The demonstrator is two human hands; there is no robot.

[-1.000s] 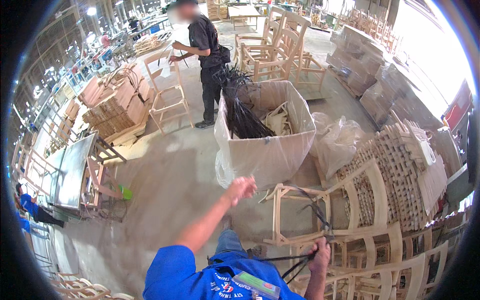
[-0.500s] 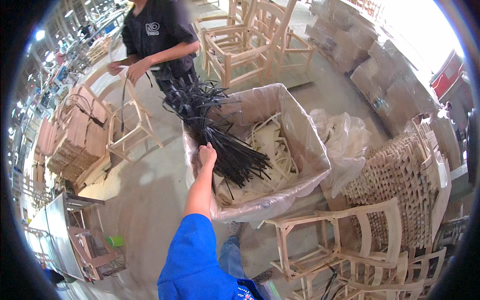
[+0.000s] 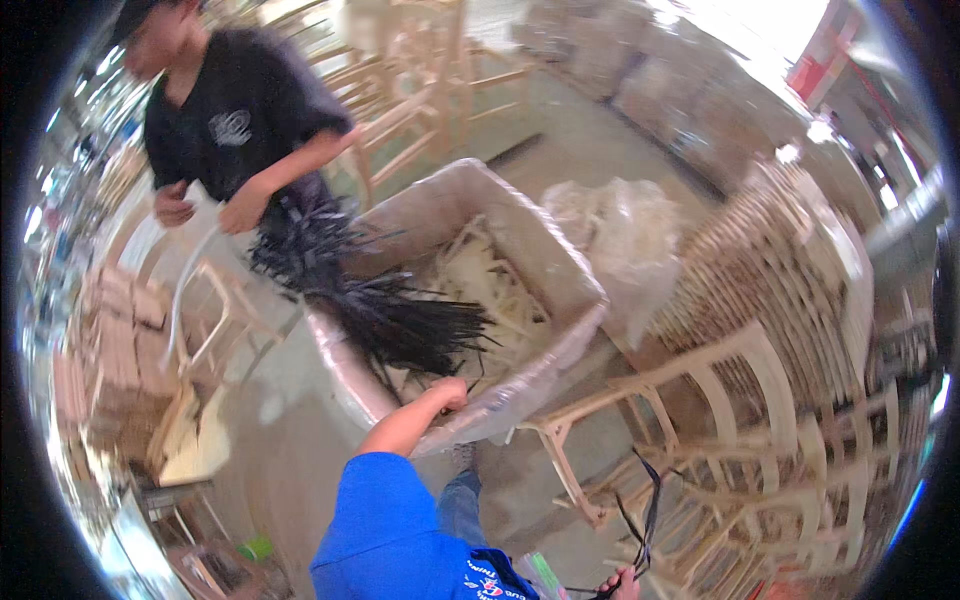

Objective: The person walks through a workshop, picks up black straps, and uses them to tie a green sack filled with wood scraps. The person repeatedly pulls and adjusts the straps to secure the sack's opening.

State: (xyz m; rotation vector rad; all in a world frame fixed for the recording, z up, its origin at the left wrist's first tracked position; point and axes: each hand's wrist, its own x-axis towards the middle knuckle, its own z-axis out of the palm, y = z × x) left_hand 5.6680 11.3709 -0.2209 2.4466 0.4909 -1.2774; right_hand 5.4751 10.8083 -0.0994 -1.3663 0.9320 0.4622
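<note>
The left hand [image 3: 450, 392] was at the near side of the plastic-lined bin [image 3: 545, 245], its grip curled; whether it held a strand I cannot tell. The black strap bundle [image 3: 420, 325] lay over the bin's left side. At near right, the right hand [image 3: 624, 583] grasped black straps [image 3: 652, 505].

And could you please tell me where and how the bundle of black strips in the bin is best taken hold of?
Probably at the narrower middle of the black bundle, closing around it from above on the near side of the lined bin. Both ends splay into separate strips, whereas the middle looks gathered, and the bundle slants across the bin's edge with its top side exposed.
</note>
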